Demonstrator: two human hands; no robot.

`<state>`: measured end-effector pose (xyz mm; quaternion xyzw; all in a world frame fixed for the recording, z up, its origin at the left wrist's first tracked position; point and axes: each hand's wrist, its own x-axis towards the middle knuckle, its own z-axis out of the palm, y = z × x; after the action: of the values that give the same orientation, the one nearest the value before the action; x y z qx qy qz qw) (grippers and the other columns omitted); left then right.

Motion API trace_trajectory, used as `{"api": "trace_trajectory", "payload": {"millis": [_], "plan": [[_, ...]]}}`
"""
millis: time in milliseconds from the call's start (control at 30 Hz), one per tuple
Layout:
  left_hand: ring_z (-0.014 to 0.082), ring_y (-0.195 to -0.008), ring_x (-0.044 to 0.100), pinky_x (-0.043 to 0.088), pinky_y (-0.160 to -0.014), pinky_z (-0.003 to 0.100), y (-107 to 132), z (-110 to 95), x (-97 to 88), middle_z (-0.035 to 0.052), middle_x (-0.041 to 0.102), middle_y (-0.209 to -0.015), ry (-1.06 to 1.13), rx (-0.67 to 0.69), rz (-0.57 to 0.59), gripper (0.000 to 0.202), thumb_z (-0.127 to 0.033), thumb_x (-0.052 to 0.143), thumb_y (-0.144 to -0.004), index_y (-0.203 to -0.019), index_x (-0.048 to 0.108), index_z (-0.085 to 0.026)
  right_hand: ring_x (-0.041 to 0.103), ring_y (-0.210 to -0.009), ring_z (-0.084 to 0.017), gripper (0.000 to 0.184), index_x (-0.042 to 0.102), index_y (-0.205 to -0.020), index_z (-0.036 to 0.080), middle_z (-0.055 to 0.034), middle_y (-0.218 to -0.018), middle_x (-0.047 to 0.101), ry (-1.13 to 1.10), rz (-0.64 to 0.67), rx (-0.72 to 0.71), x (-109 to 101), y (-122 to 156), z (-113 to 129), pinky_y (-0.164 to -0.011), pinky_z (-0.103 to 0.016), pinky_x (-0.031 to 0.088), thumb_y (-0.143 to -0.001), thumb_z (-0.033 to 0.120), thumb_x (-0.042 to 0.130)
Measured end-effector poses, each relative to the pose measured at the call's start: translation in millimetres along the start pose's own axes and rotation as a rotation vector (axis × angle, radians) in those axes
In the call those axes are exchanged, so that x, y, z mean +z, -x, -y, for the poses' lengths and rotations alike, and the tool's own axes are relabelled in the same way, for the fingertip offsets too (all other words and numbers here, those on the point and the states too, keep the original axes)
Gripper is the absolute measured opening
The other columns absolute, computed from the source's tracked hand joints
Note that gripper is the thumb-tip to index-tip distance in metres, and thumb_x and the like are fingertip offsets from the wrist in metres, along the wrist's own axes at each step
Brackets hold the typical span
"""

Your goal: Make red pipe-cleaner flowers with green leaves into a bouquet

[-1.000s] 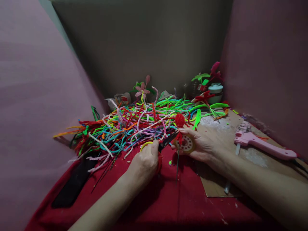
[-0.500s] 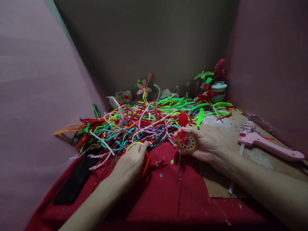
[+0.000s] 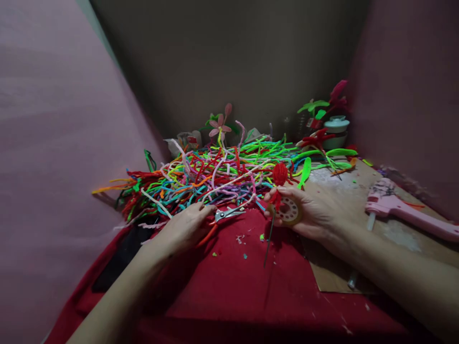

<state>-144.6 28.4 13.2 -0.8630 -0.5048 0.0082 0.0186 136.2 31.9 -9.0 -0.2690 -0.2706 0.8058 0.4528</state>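
While I watch from afar through the head camera, a fuzzy red bundle [image 3: 280,174], rounded on top with loose strands below its neck, tops a thin dark stem [image 3: 268,243] in front of the right end of the pile of coloured pipe cleaners [image 3: 211,177]. My right hand [image 3: 310,212] pinches it at the neck, thumb against fingers, the same hand cupping a tape roll [image 3: 291,212] ringed with holes. Before the pile's middle, my left hand [image 3: 188,225] is curled around the scissors [image 3: 229,214], their blades slightly parted, pointing right, apart from the bundle. A pink glue gun [image 3: 409,217] lies right of the pile.
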Motion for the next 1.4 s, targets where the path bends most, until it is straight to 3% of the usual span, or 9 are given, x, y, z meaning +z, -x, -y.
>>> {"api": "trace_trajectory", "payload": {"millis": [133, 233, 400, 633, 867, 933, 1033, 1167, 1400], "plan": [[0.017, -0.078, 0.053, 0.042, -0.068, 0.027, -3, -4, -10.5, 0.005, 0.056, -0.088, 0.028, -0.005, 0.019, 0.025, -0.022, 0.052, -0.076, -0.1, 0.059, -0.022, 0.057, -0.059, -0.016, 0.011, 0.063, -0.071, 0.018, -0.0017, -0.068, 0.063, 0.04, -0.019, -0.01, -1, 2, 0, -0.047, -0.026, 0.036, -0.069, 0.028, 0.063], [0.0157, -0.079, 0.055, 0.042, -0.071, 0.026, -3, -24, -21.5, 0.005, 0.06, -0.087, 0.152, -0.056, -0.137, 0.016, -0.021, 0.048, -0.081, -0.088, 0.061, -0.018, 0.057, -0.058, -0.016, 0.009, 0.063, -0.071, 0.019, -0.0016, -0.069, 0.064, 0.017, -0.04, -0.017, -2, 2, 0, -0.048, -0.027, 0.038, -0.07, 0.028, 0.063], [0.0108, -0.073, 0.057, 0.041, -0.067, 0.02, -9, -60, -26.5, 0.0006, 0.064, -0.079, 0.438, -0.008, -0.13, 0.015, -0.021, 0.048, -0.083, -0.083, 0.062, -0.018, 0.052, -0.053, -0.013, 0.007, 0.063, -0.071, 0.019, -0.0002, -0.065, 0.063, 0.009, -0.037, -0.045, -1, 0, -3, -0.047, -0.025, 0.036, -0.071, 0.026, 0.063], [0.0145, -0.071, 0.055, 0.037, -0.06, 0.023, 2, -65, -27.9, 0.0021, 0.061, -0.079, 0.121, 0.097, 0.16, 0.009, -0.02, 0.052, -0.078, -0.074, 0.061, -0.019, 0.049, -0.054, -0.013, 0.009, 0.063, -0.067, 0.019, -0.0016, -0.065, 0.062, 0.026, -0.05, -0.083, -1, -1, -1, -0.047, -0.026, 0.035, -0.07, 0.028, 0.063], [0.0091, -0.053, 0.051, 0.031, -0.049, 0.019, 55, -43, -37.6, -0.0027, 0.061, -0.062, 0.287, 0.147, 0.629, 0.013, -0.02, 0.053, -0.078, -0.075, 0.066, -0.022, 0.048, -0.053, -0.012, 0.011, 0.064, -0.068, 0.019, -0.0012, -0.066, 0.062, 0.027, -0.008, -0.066, 0, 0, 0, -0.044, -0.024, 0.033, -0.068, 0.029, 0.062], [0.008, -0.048, 0.045, 0.027, -0.046, 0.02, 59, -37, -44.0, -0.003, 0.058, -0.057, 0.26, 0.079, 0.566, 0.018, -0.026, 0.05, -0.081, -0.073, 0.065, -0.021, 0.049, -0.053, -0.012, 0.011, 0.064, -0.068, 0.018, -0.001, -0.067, 0.062, 0.021, -0.012, -0.069, 1, 0, 1, -0.044, -0.024, 0.033, -0.067, 0.029, 0.063], [0.0081, -0.052, 0.045, 0.031, -0.052, 0.02, 47, -44, -48.6, -0.0014, 0.059, -0.061, 0.272, -0.039, 0.273, 0.026, -0.032, 0.044, -0.085, -0.075, 0.064, -0.019, 0.05, -0.052, -0.012, 0.011, 0.063, -0.068, 0.018, -0.0013, -0.064, 0.062, 0.022, -0.016, -0.066, 1, 0, -1, -0.044, -0.024, 0.033, -0.067, 0.029, 0.063], [0.0086, -0.059, 0.048, 0.035, -0.056, 0.019, 10, -75, -42.4, -0.0005, 0.057, -0.066, 0.644, -0.11, 0.0, 0.023, -0.032, 0.047, -0.083, -0.078, 0.063, -0.017, 0.05, -0.051, -0.012, 0.009, 0.063, -0.07, 0.019, -0.0001, -0.061, 0.062, -0.035, -0.07, -0.065, -1, -1, -5, -0.047, -0.026, 0.036, -0.068, 0.027, 0.064], [0.0049, -0.048, 0.042, 0.032, -0.046, 0.019, -46, -110, -15.7, 0.0007, 0.054, -0.069, 1.621, -0.221, 0.134, 0.028, -0.038, 0.059, -0.074, -0.084, 0.06, -0.012, 0.052, -0.052, -0.011, 0.011, 0.066, -0.071, 0.017, 0.0005, -0.061, 0.062, -0.007, 0.0, -0.11, -4, -5, -4, -0.048, -0.025, 0.037, -0.07, 0.028, 0.063]]}}
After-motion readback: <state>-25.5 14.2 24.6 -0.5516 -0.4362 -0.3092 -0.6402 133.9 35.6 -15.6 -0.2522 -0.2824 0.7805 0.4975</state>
